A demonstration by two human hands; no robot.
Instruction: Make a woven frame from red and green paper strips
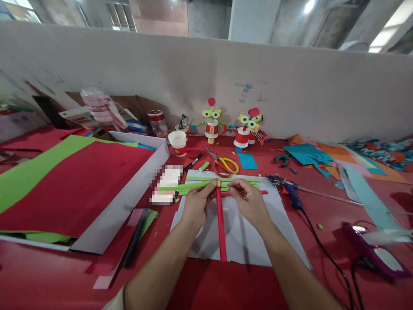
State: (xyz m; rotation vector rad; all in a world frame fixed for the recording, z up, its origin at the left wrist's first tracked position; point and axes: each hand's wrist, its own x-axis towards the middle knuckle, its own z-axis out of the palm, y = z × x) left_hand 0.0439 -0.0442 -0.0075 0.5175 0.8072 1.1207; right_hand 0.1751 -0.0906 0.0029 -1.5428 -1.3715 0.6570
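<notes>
Pinched in my left hand (196,204) is the crossing of a long red paper strip (221,232) and a green paper strip (193,185). A small folded square shows at the crossing, and the red strip hangs down toward me. My right hand (250,201) is closed just right of the crossing, thumb and forefinger close together; whether paper lies between them is hard to see. Under both hands lies a white board (271,232). More green strips and a short red strip (263,192) rest on its far part.
Red-and-yellow-handled scissors (226,165) and a black marker (194,161) lie beyond the board. Two paper-cup figures (211,128) stand by the partition. A blue glue gun (293,193) with a cord lies right. At left is a white box (112,215) with coloured sheets.
</notes>
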